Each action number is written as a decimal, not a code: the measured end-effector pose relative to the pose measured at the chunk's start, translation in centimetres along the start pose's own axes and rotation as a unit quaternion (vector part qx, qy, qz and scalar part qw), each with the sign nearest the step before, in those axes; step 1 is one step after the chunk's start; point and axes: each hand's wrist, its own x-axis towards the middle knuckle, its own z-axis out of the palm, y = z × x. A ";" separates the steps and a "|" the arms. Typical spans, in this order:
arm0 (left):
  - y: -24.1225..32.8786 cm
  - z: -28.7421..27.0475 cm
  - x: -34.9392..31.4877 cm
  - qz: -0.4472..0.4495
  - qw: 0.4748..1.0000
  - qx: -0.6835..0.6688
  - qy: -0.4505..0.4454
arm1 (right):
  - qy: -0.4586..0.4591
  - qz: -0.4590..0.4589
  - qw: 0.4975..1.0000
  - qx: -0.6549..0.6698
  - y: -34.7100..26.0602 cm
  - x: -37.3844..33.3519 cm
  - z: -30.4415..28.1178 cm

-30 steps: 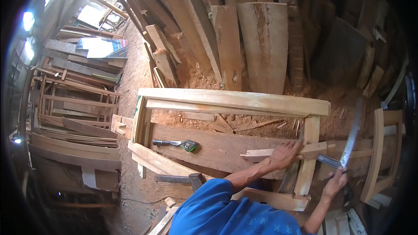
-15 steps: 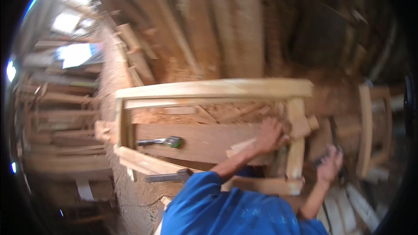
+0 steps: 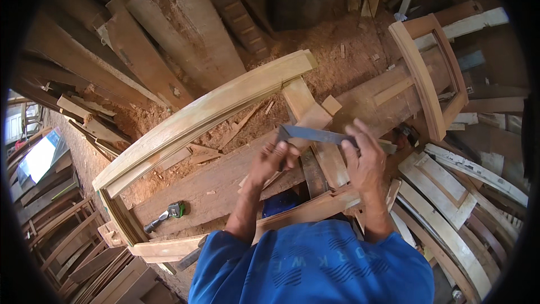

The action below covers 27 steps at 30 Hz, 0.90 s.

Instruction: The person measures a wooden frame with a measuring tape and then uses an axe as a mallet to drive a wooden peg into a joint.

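Both my hands are on a metal bar clamp held above a wooden frame. My left hand is closed around the dark jaw at the bar's left end. My right hand grips the bar further along, at a second dark part, its fingers partly raised. Under the bar, a short wood block lies across the frame's right crosspiece. The frame has a long curved rail on its far side and rests over a brown plank.
On the plank, inside the frame, lies a green and black tool. A second, smaller wooden frame stands at right. Boards lean at the back among sawdust and offcuts. Wood pieces are stacked at lower right.
My left hand has left the frame's right side and taken hold of the clamp. My right hand has brought the clamp inward over the frame. The view has turned.
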 end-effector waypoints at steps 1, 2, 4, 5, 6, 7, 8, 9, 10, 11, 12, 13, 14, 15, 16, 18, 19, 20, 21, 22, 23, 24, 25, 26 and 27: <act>-0.8 -2.3 1.0 0.010 0.999 -0.011 -0.031 | -0.009 0.031 0.999 0.010 0.5 0.4 -0.1; -1.2 -3.4 1.9 0.022 0.998 -0.023 -0.058 | -0.011 0.029 0.999 0.009 1.0 0.6 -0.4; -1.1 -3.0 3.7 0.112 0.983 0.145 0.003 | -0.258 0.179 0.949 -0.013 1.9 0.9 -0.6; -1.1 -2.6 4.5 0.196 0.929 0.307 0.065 | -0.229 0.147 0.962 -0.004 2.8 0.0 0.3; -0.3 -1.6 4.7 0.194 0.930 0.307 0.062 | -0.230 0.151 0.962 -0.004 3.3 -0.5 0.9; 0.9 -0.4 4.6 0.182 0.898 0.384 0.115 | -0.228 0.161 0.960 -0.017 3.7 -0.9 1.5; 1.4 0.4 4.6 0.167 0.857 0.457 0.166 | -0.225 0.172 0.958 -0.030 3.9 -1.2 1.7; 0.8 0.9 4.6 0.187 0.843 0.464 0.197 | -0.227 0.171 0.958 -0.032 4.0 -1.2 1.9; 0.2 1.1 4.6 0.186 0.844 0.462 0.198 | -0.224 0.186 0.956 -0.032 4.1 -1.2 2.0; -0.4 1.3 4.6 0.241 0.813 0.497 0.183 | -0.221 0.201 0.954 -0.032 4.3 -1.2 2.0; -1.1 1.5 4.5 0.295 0.779 0.528 0.165 | -0.223 0.201 0.953 -0.036 4.4 -1.4 1.9; -1.3 2.0 4.2 0.294 0.780 0.526 0.167 | -0.226 0.215 0.950 -0.017 4.4 -1.3 1.7; -1.3 2.6 3.7 0.291 0.775 0.540 0.152 | -0.229 0.228 0.946 0.003 4.4 -1.3 1.6; -1.3 2.9 3.4 0.289 0.769 0.554 0.136 | -0.231 0.226 0.946 0.001 4.4 -1.5 1.9; -1.5 2.9 3.5 0.288 0.771 0.552 0.139 | -0.192 0.221 0.956 0.027 4.4 -1.6 2.4; -1.7 2.7 3.9 0.270 0.775 0.560 0.112 | -0.157 0.213 0.963 0.052 4.2 -1.1 3.3; -1.7 2.7 4.1 0.268 0.777 0.558 0.116 | -0.145 0.163 0.975 0.052 4.1 -0.5 3.8; -1.5 2.8 4.2 0.271 0.775 0.560 0.114 | -0.133 0.112 0.983 0.052 3.9 0.2 4.2; -1.3 2.9 4.3 0.274 0.773 0.561 0.111 | -0.137 0.111 0.983 0.050 3.7 0.8 4.7; -1.2 3.0 4.5 0.272 0.776 0.558 0.114 | -0.135 0.083 0.986 0.042 3.4 1.5 5.1; -1.0 3.1 4.7 0.271 0.779 0.556 0.107 | -0.133 0.055 0.989 0.034 3.2 2.0 5.5; -0.8 3.2 4.7 0.269 0.782 0.554 0.101 | -0.137 0.053 0.989 0.032 3.0 2.3 5.7; -0.5 3.3 4.8 0.267 0.784 0.551 0.103 | -0.148 0.053 0.987 0.032 2.8 2.5 5.8; -0.2 3.4 5.0 0.263 0.787 0.549 0.097 | -0.159 0.054 0.985 0.031 2.8 2.7 6.0; 0.0 3.5 5.2 0.259 0.791 0.546 0.091 | -0.163 0.053 0.985 0.028 2.8 2.8 6.2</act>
